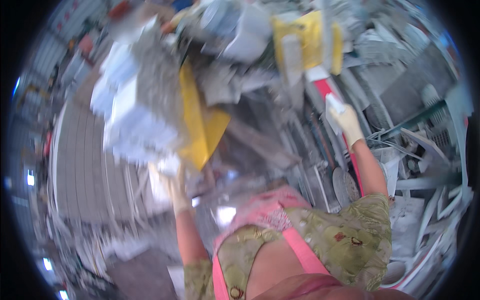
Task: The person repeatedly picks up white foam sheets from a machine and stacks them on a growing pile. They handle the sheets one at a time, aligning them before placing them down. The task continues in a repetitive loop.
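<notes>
My left hand [172, 182], in a pale glove, is at the lower edge of a stack of white blocky pieces [142, 115]. Motion smears its fingers, so whether it grips something there does not show. On the right, my gloved right hand [348, 122] is closed round a small white piece [334, 103], whose exact kind I cannot make out. A long red-and-white strip [322, 87] runs beside that hand. Between my hands, nearer the left one, a bent yellow sheet [202, 125] leans against the white stack.
Another yellow piece [302, 42] stands at the far side among heaped pale scraps. Beyond the left hand spreads a grey slatted surface [77, 160]. Frames, bars and a round grey disc [345, 186] crowd the right side. A white bucket-like container [220, 20] lies at the top.
</notes>
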A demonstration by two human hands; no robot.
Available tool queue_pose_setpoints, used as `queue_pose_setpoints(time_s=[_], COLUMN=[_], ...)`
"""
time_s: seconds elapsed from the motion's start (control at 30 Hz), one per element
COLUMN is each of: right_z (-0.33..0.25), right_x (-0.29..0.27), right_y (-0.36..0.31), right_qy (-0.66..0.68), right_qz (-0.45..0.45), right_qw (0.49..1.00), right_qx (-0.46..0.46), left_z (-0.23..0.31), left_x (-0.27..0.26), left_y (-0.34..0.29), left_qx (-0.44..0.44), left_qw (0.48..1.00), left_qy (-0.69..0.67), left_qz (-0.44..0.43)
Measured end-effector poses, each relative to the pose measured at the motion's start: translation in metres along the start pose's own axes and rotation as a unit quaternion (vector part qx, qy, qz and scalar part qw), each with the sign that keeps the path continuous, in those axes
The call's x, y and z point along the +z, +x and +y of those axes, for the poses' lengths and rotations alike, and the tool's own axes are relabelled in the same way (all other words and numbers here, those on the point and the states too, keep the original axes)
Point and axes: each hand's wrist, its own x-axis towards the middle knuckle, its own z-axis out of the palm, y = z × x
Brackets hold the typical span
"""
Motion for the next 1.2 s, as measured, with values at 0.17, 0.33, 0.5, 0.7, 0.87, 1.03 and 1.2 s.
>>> queue_pose_setpoints(time_s=[0.17,0.33,0.5,0.7,0.87,1.03,1.2], right_z=[-0.105,-0.225,-0.288,-0.3,-0.298,-0.279,-0.276], right_x=[0.101,0.191,0.258,0.3,0.279,0.255,0.267], right_y=[-0.05,-0.141,-0.168,-0.181,-0.181,-0.154,-0.141], right_qy=[0.406,0.511,0.48,0.233,0.272,0.164,0.028], right_qz=[-0.136,-0.231,-0.233,-0.191,-0.274,-0.392,-0.311], right_qw=[0.903,0.828,0.846,0.941,0.897,0.816,0.828], right_qx=[0.026,-0.01,-0.021,-0.157,-0.213,-0.393,-0.466], left_z=[-0.024,-0.024,-0.006,-0.007,-0.004,-0.018,-0.022], left_x=[0.014,-0.002,-0.005,-0.026,-0.019,0.004,0.0], left_y=[0.022,0.019,0.01,-0.005,0.004,0.005,0.004], left_qx=[0.124,0.022,0.023,0.144,0.058,0.028,0.039], left_qw=[0.986,0.995,0.996,0.971,0.995,0.997,0.997], left_qy=[0.063,0.093,0.085,0.17,0.073,0.071,0.068], left_qz=[0.087,-0.01,-0.019,-0.089,-0.043,0.019,0.004])
